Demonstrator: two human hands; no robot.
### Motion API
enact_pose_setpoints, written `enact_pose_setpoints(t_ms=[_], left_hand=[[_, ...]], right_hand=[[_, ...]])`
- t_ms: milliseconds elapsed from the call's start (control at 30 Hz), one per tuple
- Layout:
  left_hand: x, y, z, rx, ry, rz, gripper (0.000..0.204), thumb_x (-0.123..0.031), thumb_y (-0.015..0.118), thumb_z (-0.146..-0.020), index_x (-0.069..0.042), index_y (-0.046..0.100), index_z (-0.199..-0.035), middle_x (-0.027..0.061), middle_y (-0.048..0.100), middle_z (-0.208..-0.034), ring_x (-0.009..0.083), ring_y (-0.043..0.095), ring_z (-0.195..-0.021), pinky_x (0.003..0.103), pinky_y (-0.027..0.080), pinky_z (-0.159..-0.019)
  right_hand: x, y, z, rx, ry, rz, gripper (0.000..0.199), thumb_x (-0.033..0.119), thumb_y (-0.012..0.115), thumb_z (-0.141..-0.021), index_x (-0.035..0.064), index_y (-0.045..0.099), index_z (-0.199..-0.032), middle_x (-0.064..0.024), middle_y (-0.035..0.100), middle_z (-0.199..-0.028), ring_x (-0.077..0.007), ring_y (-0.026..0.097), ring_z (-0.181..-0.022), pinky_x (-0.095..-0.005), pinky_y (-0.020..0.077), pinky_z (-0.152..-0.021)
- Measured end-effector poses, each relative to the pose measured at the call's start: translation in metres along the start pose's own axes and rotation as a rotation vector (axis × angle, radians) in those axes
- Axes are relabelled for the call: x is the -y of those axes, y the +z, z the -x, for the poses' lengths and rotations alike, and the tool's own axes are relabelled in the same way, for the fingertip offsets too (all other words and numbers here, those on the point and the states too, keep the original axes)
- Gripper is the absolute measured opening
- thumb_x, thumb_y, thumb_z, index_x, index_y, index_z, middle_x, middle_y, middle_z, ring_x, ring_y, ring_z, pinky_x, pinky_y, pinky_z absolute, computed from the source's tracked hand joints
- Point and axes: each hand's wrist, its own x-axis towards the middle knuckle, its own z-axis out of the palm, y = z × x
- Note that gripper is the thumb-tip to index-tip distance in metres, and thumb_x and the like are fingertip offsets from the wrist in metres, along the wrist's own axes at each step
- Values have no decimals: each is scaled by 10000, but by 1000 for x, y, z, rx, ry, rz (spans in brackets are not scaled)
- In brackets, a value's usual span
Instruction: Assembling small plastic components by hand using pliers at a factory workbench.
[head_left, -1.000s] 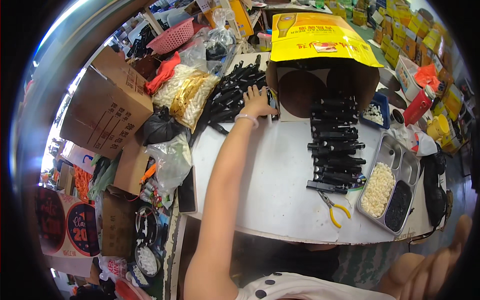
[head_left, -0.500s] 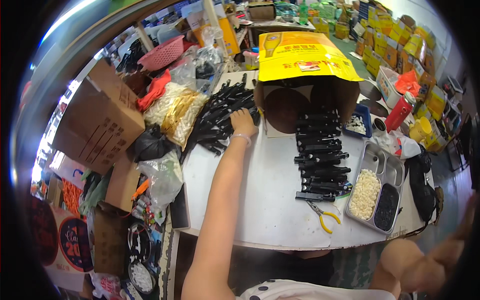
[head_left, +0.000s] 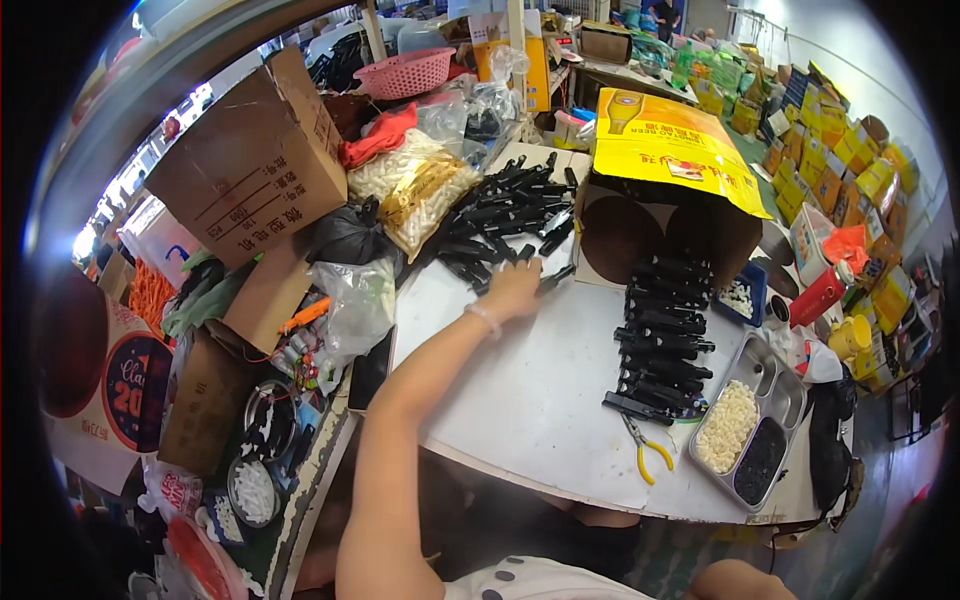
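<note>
At the near edge of the white table (head_left: 520, 400), a pair of yellow-handled pliers (head_left: 645, 452) lies just left of a steel compartment tray (head_left: 775, 375), whose near sections hold white pellets and dark pellets. Only a bare patch of the right arm shows at the bottom right corner; the right hand itself is out of view. The left forearm stretches from the near edge across the table toward its far side, a thin band at the wrist.

Right of the arm, a neat stack of black plastic parts (head_left: 660, 345) runs from beside the pliers up to the mouth of a brown cardboard box with a yellow flap (head_left: 665, 160).

The left hand (head_left: 512, 290) rests palm down at the near fringe of a loose heap of black parts (head_left: 505, 215), its fingers curled around one black part (head_left: 553, 279) that sticks out to the right of the knuckles.

Left of the heap sit clear bags of pale pieces (head_left: 415, 190), and beyond them a large brown carton (head_left: 250, 160) and a pink basket (head_left: 405, 72).
</note>
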Motion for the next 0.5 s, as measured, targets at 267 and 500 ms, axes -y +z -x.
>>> enact_pose_setpoints(t_ms=[267,500], left_hand=[[7,-33,107,136,-31,490,673,-112,673,-658,-46,400,-1270,208,577,-1083,388,560,-993,442,468,-826],[-3,-32,119,191,155,76,674,-47,673,-652,-88,417,-1273,155,489,-1119,340,499,-1058,437,445,-819]], right_hand=[[-74,10,89,-387,586,6,372,390,602,-908,25,575,-840,-123,629,-763,-288,648,-658,-423,549,-686],[-119,31,117,-471,882,20,467,371,591,-890,-47,647,-690,-166,651,-684,-284,659,-659,-372,536,-644]])
